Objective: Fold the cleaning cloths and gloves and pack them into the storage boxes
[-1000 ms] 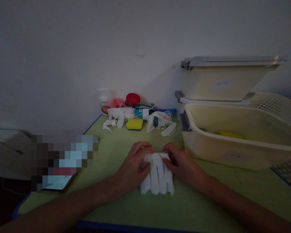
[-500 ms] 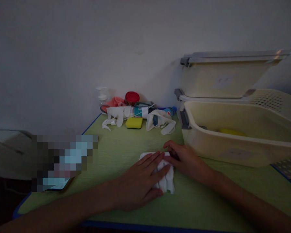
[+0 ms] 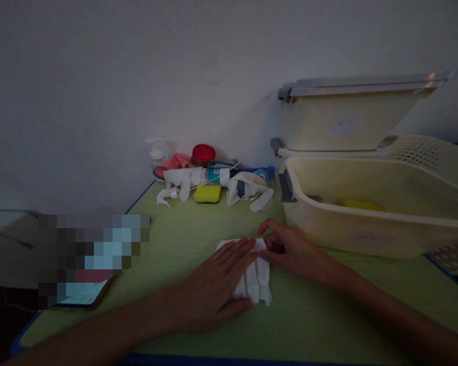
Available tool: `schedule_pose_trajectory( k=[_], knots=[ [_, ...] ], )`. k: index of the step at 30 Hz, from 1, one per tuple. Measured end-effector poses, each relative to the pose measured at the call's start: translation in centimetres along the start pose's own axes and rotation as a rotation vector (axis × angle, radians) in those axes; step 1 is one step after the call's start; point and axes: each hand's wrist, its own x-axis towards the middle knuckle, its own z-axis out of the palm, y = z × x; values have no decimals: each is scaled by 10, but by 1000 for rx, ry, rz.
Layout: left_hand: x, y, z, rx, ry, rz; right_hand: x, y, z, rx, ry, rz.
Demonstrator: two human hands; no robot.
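Note:
A folded white cloth (image 3: 258, 280) lies on the green tabletop close in front of me, with creases along its right part. My left hand (image 3: 217, 282) rests flat over the left side of it, fingers stretched out and the thumb spread toward the near edge. At the cloth's far right corner is my right hand (image 3: 290, 249). Its thumb tip meets the cloth there, while the index finger is bent and held apart from the thumb. Nothing shows gripped between them.
A cream bin (image 3: 351, 239) stands at the right with something yellow inside, a second bin (image 3: 328, 122) above it. Along the wall lie a yellow sponge (image 3: 207, 194), white gloves (image 3: 250, 190), a red round lid (image 3: 203, 152) and a pump bottle (image 3: 156, 152). A blurred-out lit device (image 3: 87, 295) is left.
My left hand's fingers have drawn closer together, and its index finger has shifted away from the cloth's right part. The right hand stays at the corner. The view has shifted slightly.

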Motion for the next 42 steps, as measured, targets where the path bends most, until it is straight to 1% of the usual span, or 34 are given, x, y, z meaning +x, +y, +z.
schedule_pose_trajectory(
  k=[3, 5, 10, 13, 16, 20, 22, 25, 28, 33, 35, 39, 42],
  knots=[
    [-1, 1, -1, -9, -23, 2, 0, 0, -1, 141, -37, 72],
    [-1, 1, 0, -1, -7, 12, -1, -2, -2, 205, -52, 106],
    [-3, 0, 8, 57, 126, 69, -2, -5, 1, 293, -86, 133],
    [-3, 1, 11, 123, 200, 124, -2, -5, 2, 375, -132, 181],
    [-3, 4, 11, 186, 279, 175, -1, -5, 3, 420, -150, 226],
    [-1, 9, 10, 263, 383, 214, -1, -6, 3, 434, -146, 242],
    [-1, 10, 10, 303, 413, 223, -1, -5, 4, 433, -139, 230],
    [-2, 12, 10, 317, 414, 244, -2, -6, 4, 441, -133, 193],
    [-2, 13, 10, 178, 420, 173, -3, -6, 2, 456, -144, 181],
    [-1, 10, 9, -263, 465, -38, -2, -7, 1, 515, -179, 208],
    [0, 8, 10, -389, 476, -105, -1, -7, 2, 556, -191, 231],
    [0, 6, 11, -523, 478, -177, 0, -5, 7, 579, -187, 244],
    [0, 7, 12, -547, 469, -188, -2, -4, 11, 426, -143, 198]
  ],
)
